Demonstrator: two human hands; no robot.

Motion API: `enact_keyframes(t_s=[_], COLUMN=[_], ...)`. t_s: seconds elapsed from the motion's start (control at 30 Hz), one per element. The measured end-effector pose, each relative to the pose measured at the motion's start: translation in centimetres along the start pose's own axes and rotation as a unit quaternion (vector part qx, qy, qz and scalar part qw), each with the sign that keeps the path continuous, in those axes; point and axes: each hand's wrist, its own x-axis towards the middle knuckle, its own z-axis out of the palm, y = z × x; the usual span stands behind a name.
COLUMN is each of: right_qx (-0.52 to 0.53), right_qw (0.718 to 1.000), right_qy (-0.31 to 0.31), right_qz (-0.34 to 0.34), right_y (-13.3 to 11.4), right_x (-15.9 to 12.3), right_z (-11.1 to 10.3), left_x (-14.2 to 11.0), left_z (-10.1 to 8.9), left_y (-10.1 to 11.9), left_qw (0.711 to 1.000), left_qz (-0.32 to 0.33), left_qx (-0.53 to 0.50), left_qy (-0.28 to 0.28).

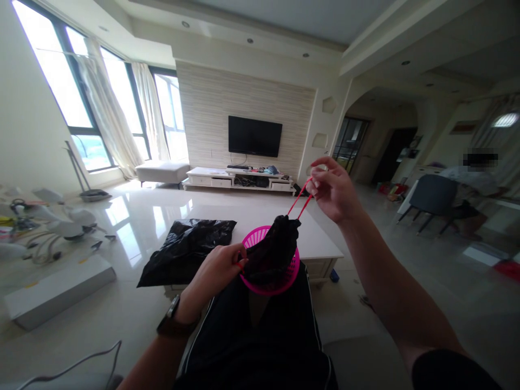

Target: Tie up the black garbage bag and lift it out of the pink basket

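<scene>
A pink plastic basket [247,238] with slotted sides sits at my lap, lined with a black drawstring trash bag [272,249]. My right hand [331,189] is raised above the basket's right side, fingers pinched on the bag's red drawstring [304,205], which stretches down taut as a loop to the gathered rim. At the basket's left edge my left hand [221,265] is closed on the bag's rim, where a bit of red string shows by the fingers. The inside of the basket is mostly hidden by the bag.
A shiny black plastic package [187,249] lies on the left of the white coffee table [320,238]. A long pale box [60,292] is on the floor at left. Far right, a person [473,179] sits by a grey chair [433,197]. A TV [255,135] hangs ahead.
</scene>
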Motion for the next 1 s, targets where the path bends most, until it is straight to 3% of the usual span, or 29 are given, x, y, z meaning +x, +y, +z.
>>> enact_keyframes(t_s=[0.1,0.23,0.3,0.43,0.53,0.8,1.0], right_qx=[-0.045,-0.176,-0.180,-0.088,-0.058,-0.094,-0.158], right_qw=[0.996,0.953,0.958,0.992,0.996,0.986,0.967], right_qy=[-0.059,-0.202,-0.189,-0.080,-0.052,-0.112,-0.175], right_qz=[0.047,0.140,0.118,0.047,0.052,0.085,0.093], right_y=[-1.2,-2.8,-3.2,-2.5,-1.3,0.7,2.4], right_x=[-0.2,-0.5,-0.6,-0.4,-0.3,-1.1,-1.7], right_z=[-0.8,-1.8,-2.1,-2.4,-2.5,-1.9,-1.0], left_x=[-0.1,-0.2,-0.2,-0.2,-0.1,1.1,2.2], left_z=[0.0,0.1,0.2,0.0,-0.5,-2.2,-3.9], left_y=[-0.1,-0.4,-0.4,-0.1,0.2,2.4,4.5], left_qw=[1.000,1.000,1.000,0.999,0.998,0.991,0.981], left_qz=[0.000,0.004,0.008,0.026,0.049,0.131,0.180], left_qx=[0.008,0.009,0.004,-0.015,-0.037,0.002,0.067], left_qy=[-0.003,-0.009,-0.011,-0.012,-0.026,-0.043,0.013])
